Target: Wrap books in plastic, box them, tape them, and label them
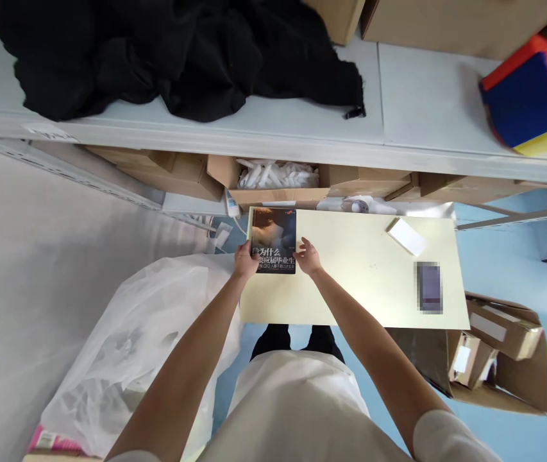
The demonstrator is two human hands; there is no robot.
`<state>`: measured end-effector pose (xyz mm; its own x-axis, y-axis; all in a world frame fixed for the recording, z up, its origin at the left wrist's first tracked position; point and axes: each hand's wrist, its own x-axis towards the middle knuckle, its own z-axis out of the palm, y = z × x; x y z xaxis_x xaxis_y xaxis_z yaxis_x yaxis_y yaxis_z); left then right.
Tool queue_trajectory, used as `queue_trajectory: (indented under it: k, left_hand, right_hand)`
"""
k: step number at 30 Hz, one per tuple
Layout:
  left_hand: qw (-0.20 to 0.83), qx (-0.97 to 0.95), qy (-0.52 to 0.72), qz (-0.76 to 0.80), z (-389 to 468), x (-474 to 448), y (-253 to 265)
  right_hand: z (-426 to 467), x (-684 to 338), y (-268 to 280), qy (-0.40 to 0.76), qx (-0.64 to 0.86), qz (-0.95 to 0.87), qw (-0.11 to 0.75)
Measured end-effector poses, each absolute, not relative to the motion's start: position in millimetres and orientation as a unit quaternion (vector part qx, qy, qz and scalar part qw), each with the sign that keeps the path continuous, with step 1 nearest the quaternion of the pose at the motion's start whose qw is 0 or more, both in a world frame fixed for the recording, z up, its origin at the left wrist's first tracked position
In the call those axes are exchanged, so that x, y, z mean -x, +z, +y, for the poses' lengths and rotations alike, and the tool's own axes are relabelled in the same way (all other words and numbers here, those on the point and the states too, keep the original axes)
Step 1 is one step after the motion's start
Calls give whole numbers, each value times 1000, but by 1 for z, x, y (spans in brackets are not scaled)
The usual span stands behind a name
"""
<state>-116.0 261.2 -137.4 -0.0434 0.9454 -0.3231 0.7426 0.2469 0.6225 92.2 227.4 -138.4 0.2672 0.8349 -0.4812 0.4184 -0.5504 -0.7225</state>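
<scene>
Book point(274, 232) sits at the ten o'clock corner of a pale table point(350, 250), its far edge nearly flush with the rim, so a fall is the main risk. A translucent plastic bag point(158, 308) spreads at the book's eight o'clock; a slip that way might drop it into loose folds. At twelve o'clock stands a carton point(277, 196) of white pieces point(277, 173), and too hard a push outward could tip the book over that edge. The left hand point(245, 260) pinches the nine o'clock side, thumb over the cover. The right hand point(308, 256) is loosely curled, fingers parted, at the three o'clock side; from overhead I cannot tell whether its fingertips touch. If they do not, a one-sided lift would probably twist the book. A blurred dark item point(429, 287) at the table's half past three and a small white box point(406, 236) at two could be nudged by a wide sweep rightward.
</scene>
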Motion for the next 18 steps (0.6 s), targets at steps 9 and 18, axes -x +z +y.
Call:
queue_trajectory:
  k: [9, 18]
  left_hand:
    - [542, -698, 159, 441, 247, 11, -45]
    - [520, -714, 312, 349, 298, -197, 117]
  right_hand:
    - [160, -238, 2, 405, 670, -449, 430]
    - [241, -450, 151, 153, 734, -390, 534]
